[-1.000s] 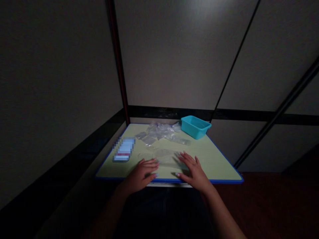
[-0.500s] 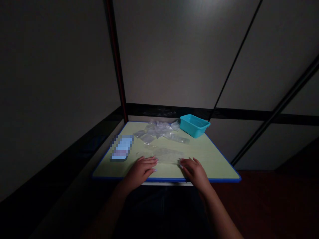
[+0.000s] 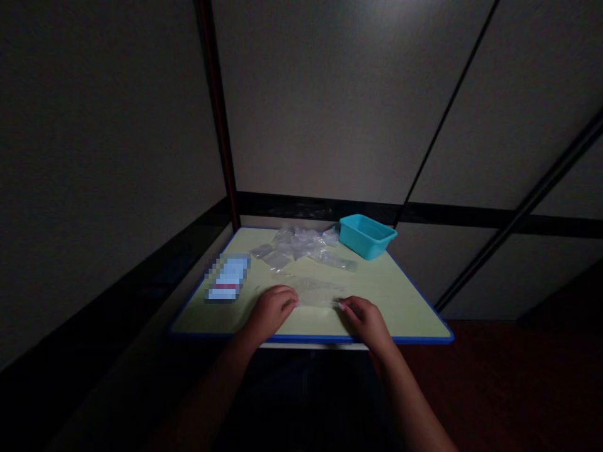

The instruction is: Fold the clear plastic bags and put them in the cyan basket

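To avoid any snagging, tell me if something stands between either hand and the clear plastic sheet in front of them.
Nothing visible does: the left hand and right hand are right at the clear plastic sheet, one at each side. The crumpled plastic pile lies beyond it, the blue basin farther back right.

Clear film [image 3: 320, 292]; turquoise tub [image 3: 360, 243]; pale yellow-green tabletop [image 3: 405, 307], blue edge [image 3: 424, 341].

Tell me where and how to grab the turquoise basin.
Probably best by the rim at its right end, with the right hand, once free, coming from the near right. The basin stands upright and open-topped, and its lip juts out past the wall there, while clear plastic bags crowd its left side.
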Tool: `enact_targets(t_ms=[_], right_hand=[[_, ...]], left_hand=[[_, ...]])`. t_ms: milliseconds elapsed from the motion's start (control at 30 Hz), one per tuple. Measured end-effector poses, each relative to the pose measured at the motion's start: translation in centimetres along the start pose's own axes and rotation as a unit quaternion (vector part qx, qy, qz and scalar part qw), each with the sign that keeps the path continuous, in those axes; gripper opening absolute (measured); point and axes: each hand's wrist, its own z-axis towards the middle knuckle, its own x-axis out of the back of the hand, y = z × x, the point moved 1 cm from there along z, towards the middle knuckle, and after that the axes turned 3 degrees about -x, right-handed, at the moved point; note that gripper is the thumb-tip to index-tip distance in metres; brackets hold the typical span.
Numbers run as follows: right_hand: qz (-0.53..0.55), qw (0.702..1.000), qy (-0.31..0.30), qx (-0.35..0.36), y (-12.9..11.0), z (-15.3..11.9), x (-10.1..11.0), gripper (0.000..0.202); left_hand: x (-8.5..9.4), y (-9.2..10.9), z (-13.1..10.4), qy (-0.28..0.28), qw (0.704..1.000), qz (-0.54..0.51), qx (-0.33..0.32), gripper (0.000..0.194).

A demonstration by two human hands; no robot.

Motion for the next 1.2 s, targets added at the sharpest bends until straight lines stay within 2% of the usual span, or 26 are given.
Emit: enact_targets(t_ms=[133, 300, 500, 733, 1000, 1133, 1200], right_hand=[[0.027, 0.999, 0.036, 0.028, 0.4, -0.2, 0.1, 0.019], [0.021, 0.999, 0.024, -0.011, 0.5, -0.6, 0.5, 0.018], [0.076, 0.997, 0.005, -0.013, 0.3, -0.8, 0.8, 0.019], [0.071, 0.996, 0.006, -0.05, 0.4, -0.6, 1.2, 0.022], [0.067, 0.995, 0.009, -0.071, 0.8, -1.1, 1.9, 0.025], [0.078, 0.994, 0.004, -0.082, 0.9, -1.0, 2.3, 0.025], [0.081, 0.993, 0.002, -0.089, 0.9, -0.9, 2.4, 0.026]], left_hand=[[0.3, 0.3, 0.5, -0.019, 0.998, 0.06, 0.011, 0.009], [0.5, 0.3, 0.5, -0.035, 0.997, 0.031, 0.055, 0.035], [0.4, -0.2, 0.7, -0.097, 0.994, 0.047, 0.017, 0.012], [0.6, -1.4, 1.8, -0.149, 0.988, 0.023, 0.01, 0.014], [0.4, -1.0, 1.6, -0.184, 0.982, -0.018, 0.028, 0.02], [1.1, -0.9, 2.0, -0.226, 0.973, -0.029, 0.041, 0.022], [1.6, -1.1, 2.4, -0.229, 0.972, -0.026, 0.051, 0.022]])
